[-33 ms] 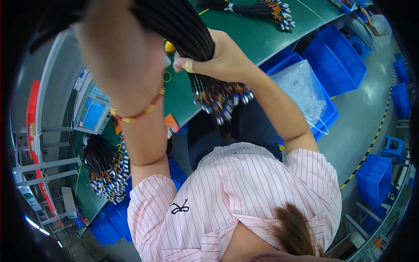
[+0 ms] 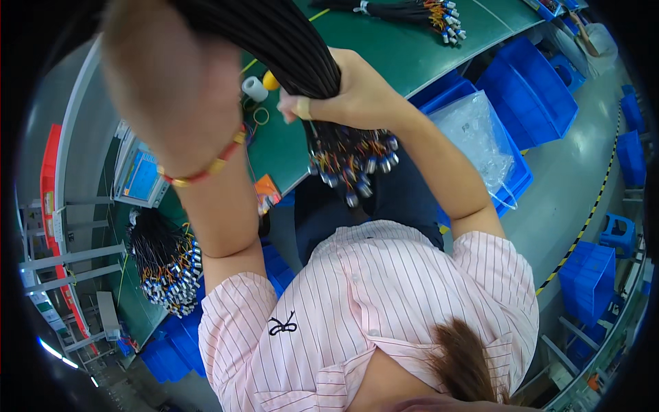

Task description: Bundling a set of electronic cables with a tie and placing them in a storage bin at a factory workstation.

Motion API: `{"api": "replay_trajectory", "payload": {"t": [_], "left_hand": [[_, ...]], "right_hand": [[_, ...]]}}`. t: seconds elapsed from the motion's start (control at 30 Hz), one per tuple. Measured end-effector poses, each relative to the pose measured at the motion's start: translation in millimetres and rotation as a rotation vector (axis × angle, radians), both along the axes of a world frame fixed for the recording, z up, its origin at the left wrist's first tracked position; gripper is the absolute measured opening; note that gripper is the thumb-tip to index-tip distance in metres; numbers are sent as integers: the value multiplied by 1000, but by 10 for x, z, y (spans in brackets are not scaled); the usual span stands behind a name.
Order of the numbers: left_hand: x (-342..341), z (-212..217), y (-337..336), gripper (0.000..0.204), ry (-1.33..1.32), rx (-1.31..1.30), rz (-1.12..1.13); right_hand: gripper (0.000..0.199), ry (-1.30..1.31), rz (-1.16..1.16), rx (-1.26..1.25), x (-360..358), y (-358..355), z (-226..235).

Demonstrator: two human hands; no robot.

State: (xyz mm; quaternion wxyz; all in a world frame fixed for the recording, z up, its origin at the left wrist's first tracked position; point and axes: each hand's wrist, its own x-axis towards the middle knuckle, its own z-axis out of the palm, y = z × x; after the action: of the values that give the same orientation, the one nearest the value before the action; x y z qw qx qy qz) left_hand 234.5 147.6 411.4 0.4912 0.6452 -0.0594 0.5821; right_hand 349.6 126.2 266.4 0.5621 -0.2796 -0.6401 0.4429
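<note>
A thick bundle of black cables (image 2: 274,48) arches across the top of the view, high and close. My right hand (image 2: 350,89) is wrapped round it near its lower end, a beige band on the thumb. Below that grip fan out many loose ends with orange wires and silver-blue connectors (image 2: 353,165). My left hand (image 2: 171,89), with a red and gold bracelet at the wrist, is raised beside the bundle's upper stretch. Motion smears it and its fingers do not show clearly, so its hold on the cables cannot be made out.
On the green table (image 2: 384,62) lie another tied cable bundle (image 2: 405,14), a white roll (image 2: 255,88), a yellow object (image 2: 270,81) and an instrument with a screen (image 2: 141,175). A further cable bundle (image 2: 165,261) lies at left. Blue bins (image 2: 528,96) and a clear plastic bag (image 2: 473,137) are at right.
My left hand has shifted left, uncovering the white roll and more of the yellow object. The bundle's connector ends have swung slightly right and down. My right hand keeps its grip.
</note>
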Motion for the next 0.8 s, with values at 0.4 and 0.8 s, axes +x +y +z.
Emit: {"api": "replay_trajectory", "payload": {"t": [0.4,0.8], "left_hand": [[-161,-1876,1338,14,9,-1181,-19],[-94,-3317,-624,19,390,-1397,-390]], "right_hand": [[23,-67,-105,-642,62,-742,-1404],[23,-20,-119,-751,-8,-1359,-2392]]}}
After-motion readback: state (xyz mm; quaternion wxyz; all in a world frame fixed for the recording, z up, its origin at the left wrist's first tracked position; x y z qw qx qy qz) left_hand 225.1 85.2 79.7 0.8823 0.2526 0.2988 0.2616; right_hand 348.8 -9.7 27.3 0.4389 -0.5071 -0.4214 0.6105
